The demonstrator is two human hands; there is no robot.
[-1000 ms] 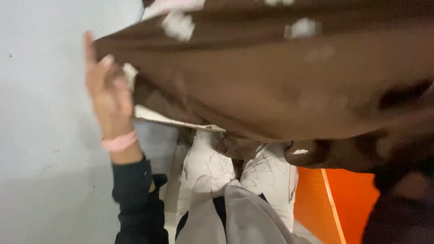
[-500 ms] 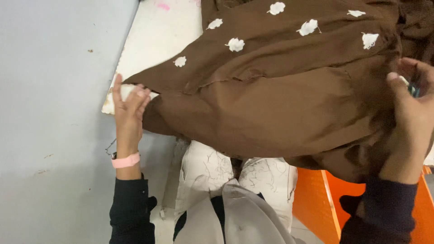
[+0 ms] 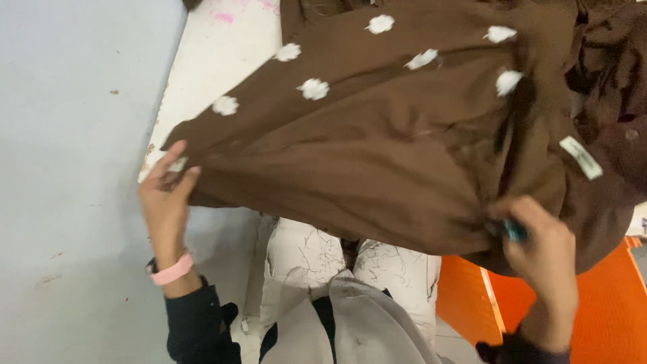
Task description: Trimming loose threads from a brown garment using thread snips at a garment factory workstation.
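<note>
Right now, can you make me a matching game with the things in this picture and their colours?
Things:
1. cloth held by the left hand and the right hand
2. wristband
3. tuft spots on the cloth
4. crate at lower right

Colours:
A. orange
B. white
C. brown
D. pink

Pairs: 1-C, 2-D, 3-B, 4-A

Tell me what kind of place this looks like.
Probably a garment workshop or sewing room. A brown cloth with white tufts is spread over a white worktable; the left hand and right hand grip its edge. Loose threads cling to the person's pale trousers.
</note>
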